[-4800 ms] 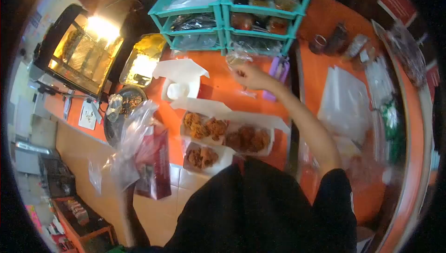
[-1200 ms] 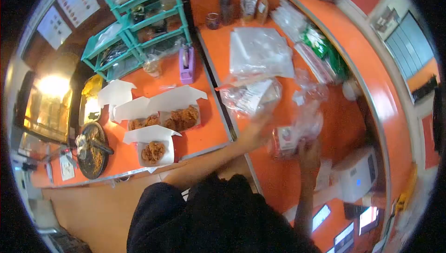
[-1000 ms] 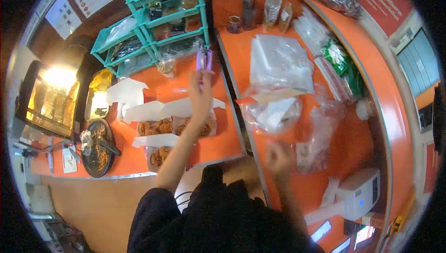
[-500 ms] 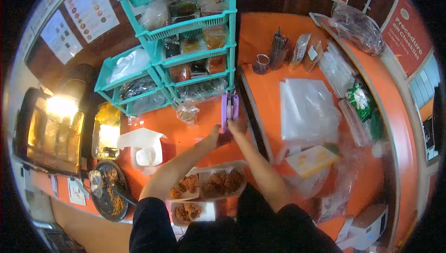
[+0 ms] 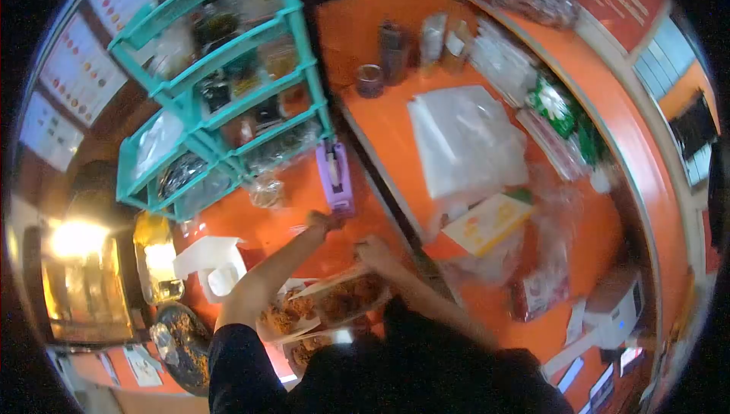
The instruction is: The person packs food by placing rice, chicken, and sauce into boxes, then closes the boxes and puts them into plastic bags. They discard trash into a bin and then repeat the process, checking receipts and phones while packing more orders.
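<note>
A purple tape dispenser [image 5: 335,180] stands on the orange counter in front of the teal rack. My left hand [image 5: 325,222] is at its near end, fingers pressed together; whatever they pinch is too small to make out. My right hand [image 5: 370,250] is lower and to the right, its fingers curled closed and blurred, their contents hidden. Just below my hands, open trays of browned fried food [image 5: 348,298] sit close to my body, partly covered by my right forearm. A second tray [image 5: 308,348] lies nearer, partly behind my dark clothing.
The teal rack [image 5: 262,98] holds packets at the back left. An open white box [image 5: 220,262], a dark pan [image 5: 182,345] and a lit glass case [image 5: 84,292] are left. Clear plastic bags [image 5: 464,140], a yellow-white card [image 5: 489,224] and a white device [image 5: 616,311] are right.
My hands have come away from the dispenser's upper part toward my body and apart, the right hand farther. The view has turned, shifting the rack and counter leftward.
</note>
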`<state>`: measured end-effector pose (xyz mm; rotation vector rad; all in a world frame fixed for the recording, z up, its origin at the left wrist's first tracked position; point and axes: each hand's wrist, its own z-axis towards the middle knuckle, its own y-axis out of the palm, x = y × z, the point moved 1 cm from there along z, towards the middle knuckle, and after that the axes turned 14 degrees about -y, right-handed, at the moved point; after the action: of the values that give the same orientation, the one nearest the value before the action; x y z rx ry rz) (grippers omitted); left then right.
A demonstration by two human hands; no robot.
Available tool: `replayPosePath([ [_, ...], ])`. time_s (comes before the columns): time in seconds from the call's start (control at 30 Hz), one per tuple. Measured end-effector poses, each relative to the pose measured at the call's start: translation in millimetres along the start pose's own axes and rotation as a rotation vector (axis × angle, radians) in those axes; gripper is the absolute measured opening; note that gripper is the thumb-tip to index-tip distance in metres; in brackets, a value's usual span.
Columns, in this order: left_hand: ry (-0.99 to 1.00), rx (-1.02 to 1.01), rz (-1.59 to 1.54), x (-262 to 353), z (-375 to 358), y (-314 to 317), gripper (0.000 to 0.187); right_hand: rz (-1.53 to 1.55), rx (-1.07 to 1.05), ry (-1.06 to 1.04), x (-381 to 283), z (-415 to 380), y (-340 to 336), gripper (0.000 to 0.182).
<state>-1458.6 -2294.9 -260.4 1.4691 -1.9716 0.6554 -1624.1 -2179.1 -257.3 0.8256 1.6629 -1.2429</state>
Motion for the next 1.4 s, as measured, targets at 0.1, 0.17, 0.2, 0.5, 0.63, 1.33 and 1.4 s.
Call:
replayPosePath([
  [0.1, 0.149, 0.119, -0.022, 38, -18, 7, 0.017, -0.064, 0.108, -0.212, -67, 7, -28, 0.016],
  [0.17, 0.282, 0.188, -0.116, 78, -65, 16, 0.018, -0.058, 0.323, -0.393, -98, 3, -42, 0.010],
  [0.2, 0.346, 0.217, -0.172, 100, -98, 25, 0.018, -0.046, 0.312, -0.347, -132, -19, -66, 0.009],
  [0.5, 1.099, 0.184, -0.011, 33, -322, 281, 0.024, -0.159, 0.504, -0.188, -147, -351, -274, 0.019],
  [0.63, 0.882, -0.058, 0.164, -51, -345, 448, 0.025, -0.599, 0.706, 0.376, -88, -520, -314, 0.023],
  [1.33, 0.573, -0.037, -0.240, -129, -330, 523, 0.013, 0.070, 0.319, 0.273, 5, -558, -326, 0.013],
  [1.4, 0.446, 0.003, -0.266, -124, -319, 488, 0.014, 0.138, 0.423, -0.164, 4, -524, -306, 0.015],
])
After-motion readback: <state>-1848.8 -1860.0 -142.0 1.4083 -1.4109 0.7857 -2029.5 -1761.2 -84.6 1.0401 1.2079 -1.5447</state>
